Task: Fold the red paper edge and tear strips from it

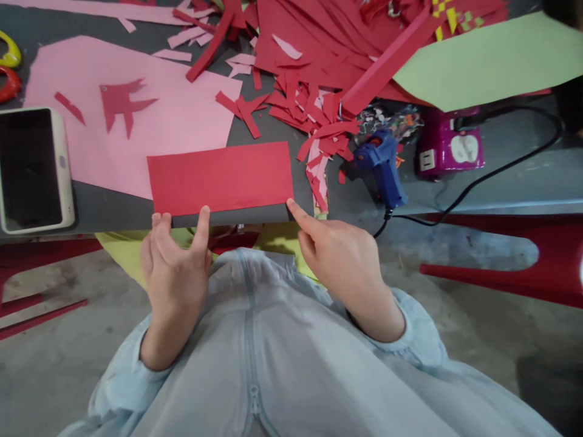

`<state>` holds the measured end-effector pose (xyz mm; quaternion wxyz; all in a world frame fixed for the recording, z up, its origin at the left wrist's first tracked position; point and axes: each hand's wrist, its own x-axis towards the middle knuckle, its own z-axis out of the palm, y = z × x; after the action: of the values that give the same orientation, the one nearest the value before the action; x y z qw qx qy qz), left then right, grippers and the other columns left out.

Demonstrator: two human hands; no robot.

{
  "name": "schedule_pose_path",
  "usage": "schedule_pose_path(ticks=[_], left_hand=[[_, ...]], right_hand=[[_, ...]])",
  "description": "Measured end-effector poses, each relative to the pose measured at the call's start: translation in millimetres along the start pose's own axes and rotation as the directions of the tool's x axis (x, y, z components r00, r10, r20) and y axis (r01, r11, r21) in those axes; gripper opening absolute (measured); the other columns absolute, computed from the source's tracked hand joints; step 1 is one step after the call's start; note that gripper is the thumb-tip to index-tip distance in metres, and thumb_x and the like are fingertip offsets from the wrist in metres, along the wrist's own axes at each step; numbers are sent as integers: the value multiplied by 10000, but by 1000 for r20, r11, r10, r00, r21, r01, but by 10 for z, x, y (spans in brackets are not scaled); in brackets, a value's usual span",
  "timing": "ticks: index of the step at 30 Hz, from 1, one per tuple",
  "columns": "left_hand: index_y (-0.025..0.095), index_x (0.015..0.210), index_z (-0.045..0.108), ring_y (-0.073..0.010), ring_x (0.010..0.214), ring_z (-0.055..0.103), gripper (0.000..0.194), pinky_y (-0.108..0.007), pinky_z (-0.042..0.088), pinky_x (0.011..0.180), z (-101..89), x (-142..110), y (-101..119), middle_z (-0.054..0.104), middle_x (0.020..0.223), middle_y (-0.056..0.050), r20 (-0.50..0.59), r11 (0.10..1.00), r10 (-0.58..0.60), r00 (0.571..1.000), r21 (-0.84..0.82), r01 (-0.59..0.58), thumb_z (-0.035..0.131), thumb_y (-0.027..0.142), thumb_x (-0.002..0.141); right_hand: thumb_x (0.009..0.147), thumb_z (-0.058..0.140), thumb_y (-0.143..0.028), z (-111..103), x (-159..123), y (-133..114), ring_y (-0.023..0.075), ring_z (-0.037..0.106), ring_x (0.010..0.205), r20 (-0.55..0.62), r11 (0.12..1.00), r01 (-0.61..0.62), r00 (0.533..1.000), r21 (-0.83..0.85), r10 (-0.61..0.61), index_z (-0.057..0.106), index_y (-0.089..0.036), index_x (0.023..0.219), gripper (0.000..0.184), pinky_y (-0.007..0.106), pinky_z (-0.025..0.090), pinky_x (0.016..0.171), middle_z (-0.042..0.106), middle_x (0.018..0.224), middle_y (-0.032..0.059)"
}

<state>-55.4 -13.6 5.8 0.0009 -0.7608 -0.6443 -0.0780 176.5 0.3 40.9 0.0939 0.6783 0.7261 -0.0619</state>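
Note:
A folded strip of red paper [221, 179] lies along the near edge of the dark table, partly over a pink sheet [182, 109]. My left hand [177, 258] has its fingers spread, with fingertips touching the strip's near edge toward its left end. With the index finger stretched out, my right hand [344, 264] touches the strip's near right corner. Its other fingers are curled and partly hidden below. Neither hand grips the paper. A small cut-out red paper shape [121, 108] and a narrow red scrap [70, 108] rest on the pink sheet.
A phone or tablet [31, 170] lies at left, below scissors handles [9, 84]. Red and pink scraps [319, 115] are heaped beyond my right hand. A blue glue gun [382, 167], its black cable, a purple power adapter [450, 149] and green paper [496, 64] are at right.

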Motion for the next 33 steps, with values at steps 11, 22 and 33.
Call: schedule_pose_path(ticks=[11, 22, 33], left_hand=[[236, 1474, 507, -295, 1264, 512, 527, -479, 401, 1057, 99, 45, 381, 602, 1298, -154, -144, 978, 208, 968, 48, -203, 544, 243, 948], [232, 1431, 561, -200, 836, 518, 482, -358, 413, 802, 107, 260, 847, 573, 817, -43, -27, 958, 282, 959, 54, -281, 382, 121, 997], [292, 1453, 540, -207, 850, 496, 553, -383, 385, 829, 79, 205, 757, 535, 776, -36, 21, 987, 158, 987, -40, -157, 417, 93, 951]], right_hand=[[912, 465, -177, -18, 13, -49, 136, 574, 563, 18, 999, 15, 1000, -31, -14, 588, -249, 1435, 542, 270, 206, 504, 702, 636, 24], [932, 457, -190, -65, 21, -90, 150, 617, 582, 67, 998, -10, 998, -60, 14, 574, -270, 1448, 536, 280, 186, 501, 731, 678, 47], [910, 484, -196, -62, 9, -121, 134, 577, 547, 49, 997, -39, 998, -66, 42, 592, -264, 1432, 538, 276, 167, 494, 692, 629, 32]])
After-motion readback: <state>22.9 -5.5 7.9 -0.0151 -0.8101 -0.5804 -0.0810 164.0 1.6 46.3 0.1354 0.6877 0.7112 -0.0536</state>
